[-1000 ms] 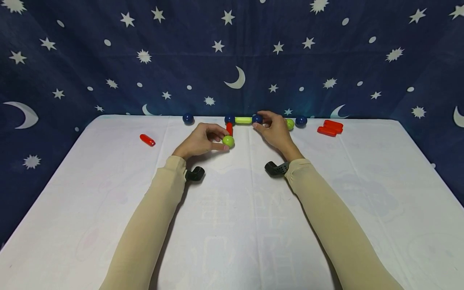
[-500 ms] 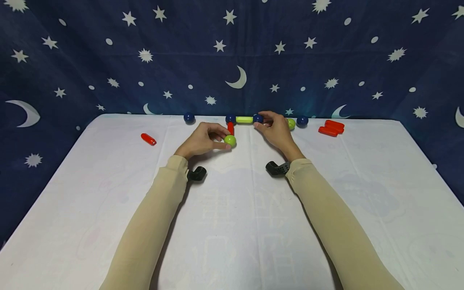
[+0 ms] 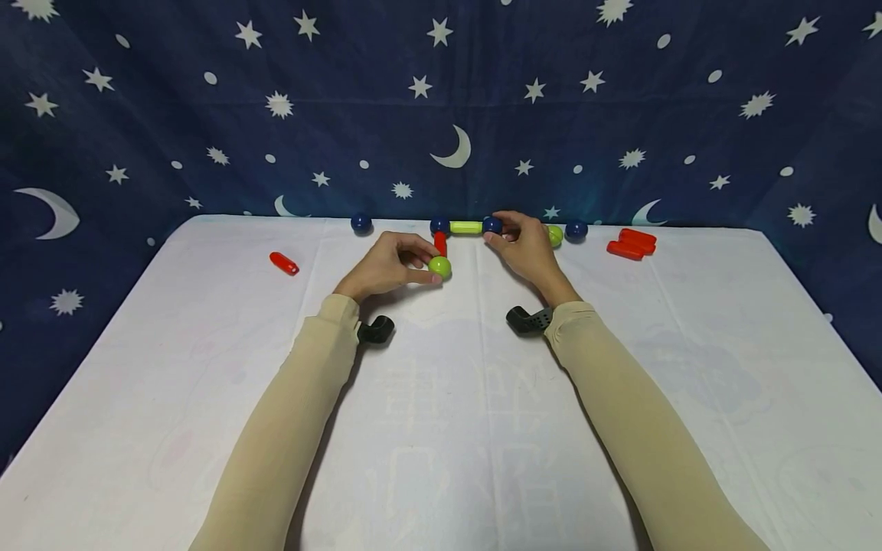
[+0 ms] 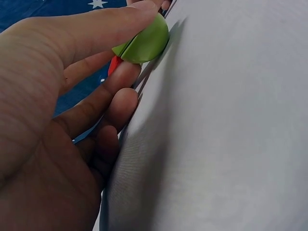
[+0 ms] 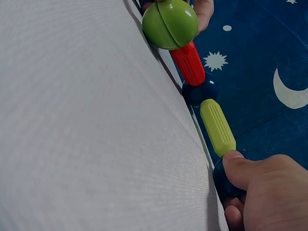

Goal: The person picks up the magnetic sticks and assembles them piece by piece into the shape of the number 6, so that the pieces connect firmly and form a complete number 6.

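At the far side of the table, my left hand [image 3: 384,266] pinches a green ball [image 3: 439,267] between thumb and fingers. A red rod [image 4: 114,65] runs from that ball to a blue ball [image 3: 439,226]. From there a yellow-green rod [image 5: 218,126] leads to a second blue ball [image 3: 492,225], which my right hand [image 3: 529,249] pinches. In the right wrist view these pieces form one bent chain, with the green ball [image 5: 170,23] nearest the camera's top edge. Just beyond the right hand, partly hidden by it, lies another green ball [image 3: 554,236].
Loose blue balls lie at the back, one left [image 3: 361,223] and one right [image 3: 576,231]. A single red rod [image 3: 284,263] lies at left; red rods [image 3: 632,244] lie together at right. A dark star-patterned curtain [image 3: 386,99] hangs directly behind the white-covered table [image 3: 441,444].
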The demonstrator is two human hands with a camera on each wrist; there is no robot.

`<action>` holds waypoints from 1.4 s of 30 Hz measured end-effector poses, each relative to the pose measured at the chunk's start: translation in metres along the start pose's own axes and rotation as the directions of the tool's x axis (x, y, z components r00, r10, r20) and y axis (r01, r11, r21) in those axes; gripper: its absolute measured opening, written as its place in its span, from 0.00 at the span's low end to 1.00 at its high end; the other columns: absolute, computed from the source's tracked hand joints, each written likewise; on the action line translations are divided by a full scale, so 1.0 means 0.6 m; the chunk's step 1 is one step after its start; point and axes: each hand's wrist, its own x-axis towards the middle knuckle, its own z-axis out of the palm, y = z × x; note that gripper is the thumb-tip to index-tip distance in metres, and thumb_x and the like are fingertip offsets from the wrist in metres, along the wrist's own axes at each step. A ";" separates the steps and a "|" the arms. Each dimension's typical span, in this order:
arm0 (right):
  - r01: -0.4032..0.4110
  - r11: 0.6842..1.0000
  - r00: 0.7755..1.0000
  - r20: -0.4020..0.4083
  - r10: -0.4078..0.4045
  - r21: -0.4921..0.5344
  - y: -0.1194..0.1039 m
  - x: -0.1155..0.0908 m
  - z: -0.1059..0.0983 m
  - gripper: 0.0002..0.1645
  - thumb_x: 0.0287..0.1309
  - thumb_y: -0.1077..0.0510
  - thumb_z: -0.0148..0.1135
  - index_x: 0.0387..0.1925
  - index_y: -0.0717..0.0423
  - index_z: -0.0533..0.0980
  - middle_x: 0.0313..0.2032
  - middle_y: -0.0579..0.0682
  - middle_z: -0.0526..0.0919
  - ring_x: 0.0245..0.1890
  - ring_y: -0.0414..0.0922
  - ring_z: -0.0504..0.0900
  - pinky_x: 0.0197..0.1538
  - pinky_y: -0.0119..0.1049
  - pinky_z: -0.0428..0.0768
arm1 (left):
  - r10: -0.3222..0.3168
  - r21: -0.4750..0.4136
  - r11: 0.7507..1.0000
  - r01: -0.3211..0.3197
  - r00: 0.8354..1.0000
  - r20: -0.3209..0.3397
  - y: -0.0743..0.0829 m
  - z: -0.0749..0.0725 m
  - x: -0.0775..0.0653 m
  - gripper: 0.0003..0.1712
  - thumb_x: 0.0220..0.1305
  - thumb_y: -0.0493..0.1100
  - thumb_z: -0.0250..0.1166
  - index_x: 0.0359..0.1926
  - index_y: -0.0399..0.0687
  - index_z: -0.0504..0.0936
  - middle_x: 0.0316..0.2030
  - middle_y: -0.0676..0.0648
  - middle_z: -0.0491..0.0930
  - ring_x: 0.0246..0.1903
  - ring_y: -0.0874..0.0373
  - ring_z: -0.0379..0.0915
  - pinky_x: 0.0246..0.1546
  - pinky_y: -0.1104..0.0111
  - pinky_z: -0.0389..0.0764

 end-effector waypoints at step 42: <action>-0.028 1.000 1.000 -0.001 0.028 0.004 -0.002 0.000 0.004 0.27 0.67 0.56 0.67 0.65 0.58 0.75 0.53 0.59 0.81 0.47 0.50 0.77 0.53 0.42 0.76 | -0.334 0.168 0.868 0.467 0.800 -0.499 -0.060 -0.207 -0.174 0.45 0.58 0.61 0.74 0.70 0.44 0.73 0.63 0.34 0.71 0.56 0.40 0.65 0.57 0.49 0.71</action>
